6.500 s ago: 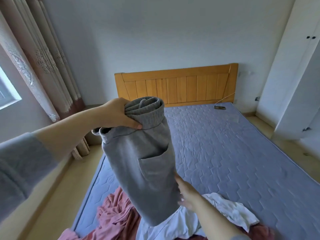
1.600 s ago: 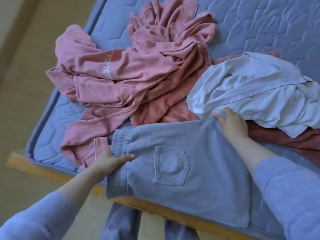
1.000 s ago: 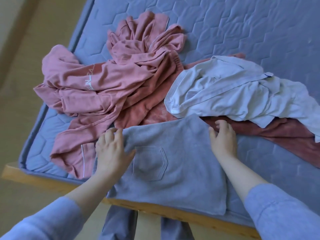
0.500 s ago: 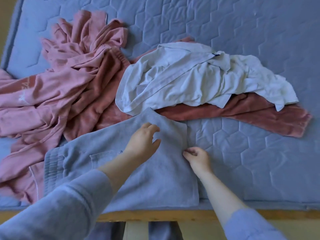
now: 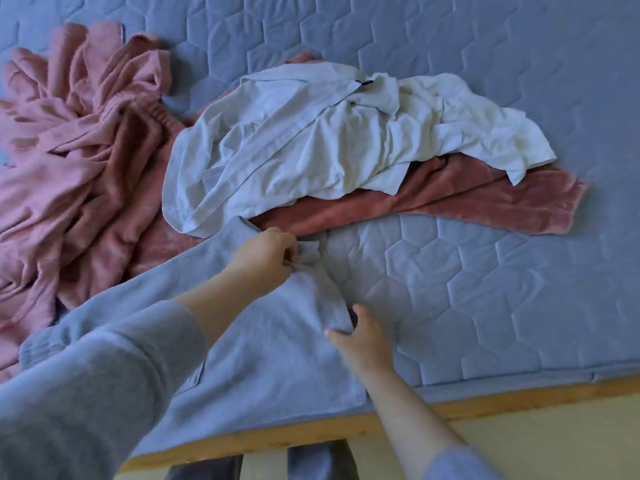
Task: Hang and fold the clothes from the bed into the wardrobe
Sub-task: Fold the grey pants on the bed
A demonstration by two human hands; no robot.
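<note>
A home bedroom: a bare mattress (image 5: 485,289) quilted in blue-grey hexagons fills the view, with its wooden bed frame (image 5: 519,400) edging it from 6 to 4 o'clock above a pale floor (image 5: 554,445). Loose laundry lies on it: pink garments (image 5: 69,168) at 9 o'clock, a white shirt (image 5: 329,143) at 12, grey trousers (image 5: 259,358) at 7.

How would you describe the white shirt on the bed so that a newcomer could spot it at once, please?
Start at the blue quilted mattress and find the heap of clothes on it. The white shirt lies crumpled on top of a dark pink garment, just beyond the grey trousers. It is the only white piece; its neighbours are pink or grey.
</note>
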